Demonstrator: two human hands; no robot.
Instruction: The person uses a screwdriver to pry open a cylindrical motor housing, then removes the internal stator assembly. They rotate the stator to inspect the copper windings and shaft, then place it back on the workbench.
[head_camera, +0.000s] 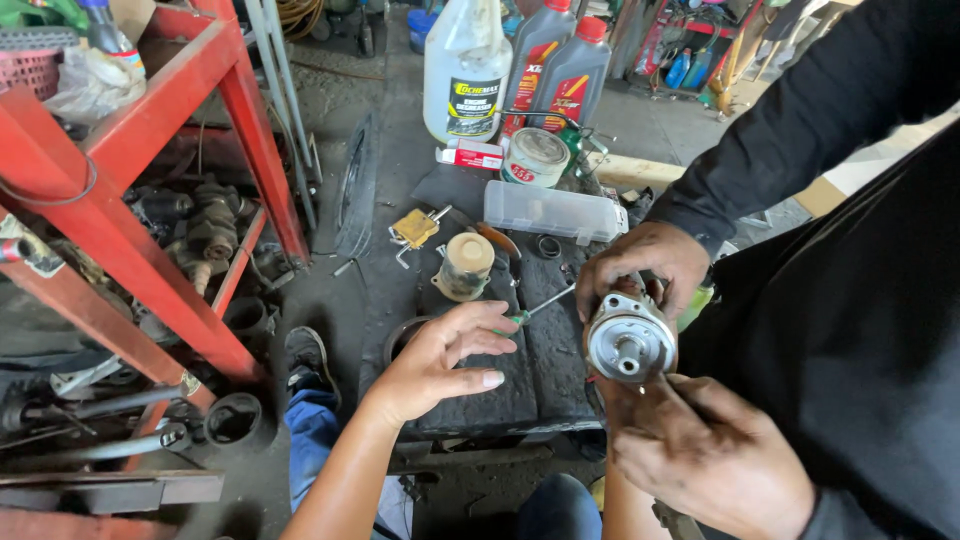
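Item 1: my left hand (440, 362), open wide with fingers spread, empty. It hovers over the near edge of the black rubber-topped workbench (500, 395), just beside the green-handled screwdriver (535, 308), seemingly ready to take it.

Item 2: my right hand is hidden behind a co-worker's lower hand (715, 465); I cannot tell its state.

Item 3: round silver metal housing (630, 342), off the bench's right edge. The co-worker's upper hand (640, 265) also grips it, probably to steady it face-up.

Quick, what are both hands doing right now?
Left hand: open, holding nothing, over the black mat.
Right hand: hidden under a co-worker's hand by the round metal part; cannot tell.
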